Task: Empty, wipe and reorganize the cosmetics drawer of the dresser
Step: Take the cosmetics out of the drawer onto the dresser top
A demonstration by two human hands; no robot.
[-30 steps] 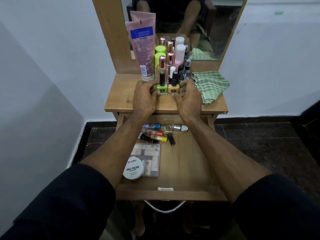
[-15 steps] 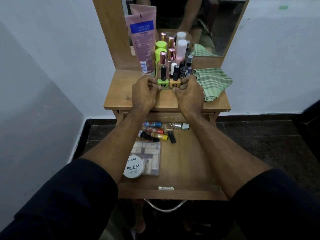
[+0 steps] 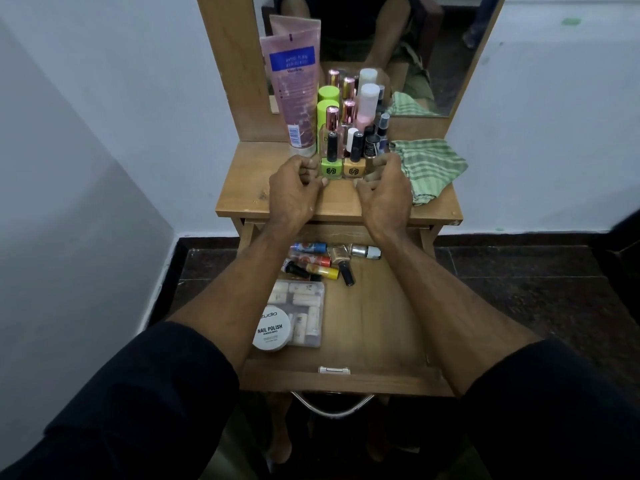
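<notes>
The dresser's drawer (image 3: 377, 341) is pulled open below me. It holds a round white nail polish wipes tub (image 3: 272, 330), a clear case (image 3: 304, 306) and several small tubes and bottles (image 3: 322, 259) lying flat. On the dresser top (image 3: 249, 188) stands a cluster of upright cosmetics, with a green nail polish bottle (image 3: 329, 169) and a tan nail polish bottle (image 3: 354, 169) in front. My left hand (image 3: 294, 188) is just left of the green bottle, and my right hand (image 3: 384, 192) is just right of the tan one. Both have curled fingers and hold nothing visible.
A tall pink tube (image 3: 298, 95) leans on the mirror (image 3: 433, 46) behind the cluster. A green checked cloth (image 3: 429, 168) lies crumpled on the right of the dresser top. White walls close in on both sides, and the floor is dark.
Both hands stay at the sides of the front nail polish bottles. The cluster has shifted slightly toward the mirror, and my fingers have curled in more.
</notes>
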